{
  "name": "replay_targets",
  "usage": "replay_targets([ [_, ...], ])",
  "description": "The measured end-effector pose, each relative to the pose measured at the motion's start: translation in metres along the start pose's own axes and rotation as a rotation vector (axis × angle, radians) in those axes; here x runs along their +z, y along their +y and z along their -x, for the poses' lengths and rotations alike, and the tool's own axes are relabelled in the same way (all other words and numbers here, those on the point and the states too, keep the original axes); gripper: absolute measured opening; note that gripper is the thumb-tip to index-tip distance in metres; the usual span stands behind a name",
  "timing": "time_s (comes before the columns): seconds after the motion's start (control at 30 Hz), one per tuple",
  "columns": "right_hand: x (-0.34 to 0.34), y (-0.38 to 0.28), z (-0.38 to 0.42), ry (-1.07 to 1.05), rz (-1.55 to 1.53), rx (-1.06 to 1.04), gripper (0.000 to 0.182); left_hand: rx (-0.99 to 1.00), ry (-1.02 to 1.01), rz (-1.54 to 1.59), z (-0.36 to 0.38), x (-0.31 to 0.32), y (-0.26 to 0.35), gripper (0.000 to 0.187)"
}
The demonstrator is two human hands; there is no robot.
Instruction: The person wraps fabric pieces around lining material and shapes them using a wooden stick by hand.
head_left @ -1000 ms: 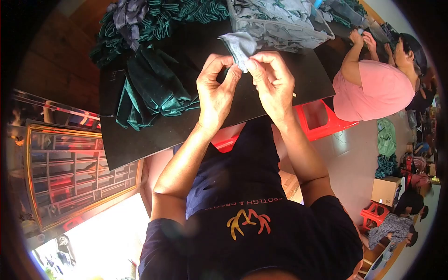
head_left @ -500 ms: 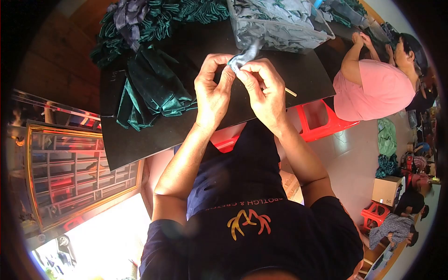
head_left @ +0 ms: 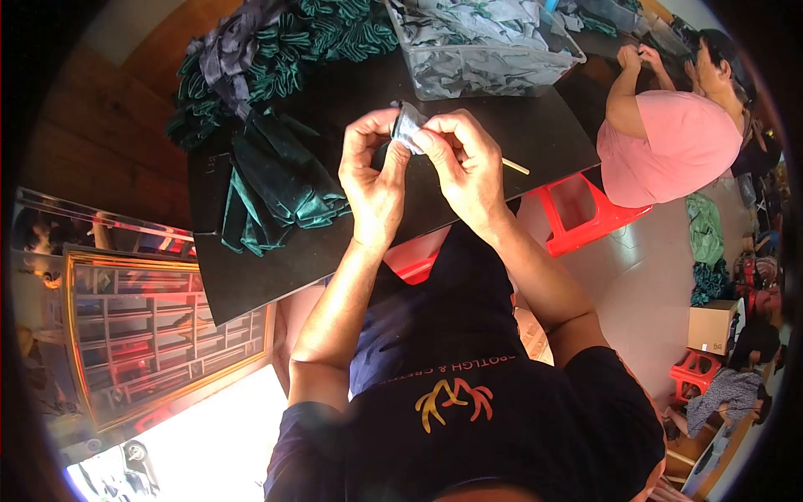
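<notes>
My left hand (head_left: 373,180) and my right hand (head_left: 470,163) meet above the dark table (head_left: 284,268). Between their thumbs and fingertips they pinch a small grey-white piece of fabric (head_left: 408,125) with a dark edge. Both hands are closed on it, one at each side. To the left of my left hand lies a pile of dark green velvet pieces (head_left: 288,180). A thin light-coloured stick (head_left: 515,166) rests on the table just right of my right hand.
Beyond my hands stands a clear plastic bin (head_left: 477,79) full of grey fabric pieces. Bundled green velvet (head_left: 343,38) is heaped at the back left. A person in a pink shirt (head_left: 669,151) works at the right, near a red stool (head_left: 577,213). A cardboard box (head_left: 711,326) stands farther off.
The fabric piece was blurred with a loose end sticking up to the right; now it is compact and upright between my fingertips. The view has shifted slightly.
</notes>
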State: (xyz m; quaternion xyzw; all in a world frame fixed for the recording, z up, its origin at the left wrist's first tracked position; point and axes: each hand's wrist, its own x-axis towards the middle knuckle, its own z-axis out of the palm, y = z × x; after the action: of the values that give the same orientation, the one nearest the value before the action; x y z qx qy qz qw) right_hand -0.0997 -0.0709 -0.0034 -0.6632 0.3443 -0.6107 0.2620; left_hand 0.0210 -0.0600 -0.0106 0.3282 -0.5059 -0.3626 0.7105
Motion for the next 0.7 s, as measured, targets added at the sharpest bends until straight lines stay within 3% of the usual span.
replay_targets([
  [0.13,0.0,-0.003,-0.004,-0.054,0.076,-0.322,0.012,0.071,-0.009,-0.032,-0.002,-0.005,-0.006,0.019],
  [0.53,0.005,0.0,-0.002,-0.047,0.15,-0.44,0.013,0.038,0.022,0.064,-0.001,-0.005,-0.011,0.014],
  [0.63,0.004,0.0,-0.004,-0.079,0.157,-0.445,0.015,-0.014,-0.008,-0.003,-0.001,-0.006,-0.01,0.011],
  [0.7,0.009,-0.007,0.006,-0.015,0.063,-0.176,0.016,0.006,-0.008,-0.05,0.0,-0.007,-0.01,0.009],
])
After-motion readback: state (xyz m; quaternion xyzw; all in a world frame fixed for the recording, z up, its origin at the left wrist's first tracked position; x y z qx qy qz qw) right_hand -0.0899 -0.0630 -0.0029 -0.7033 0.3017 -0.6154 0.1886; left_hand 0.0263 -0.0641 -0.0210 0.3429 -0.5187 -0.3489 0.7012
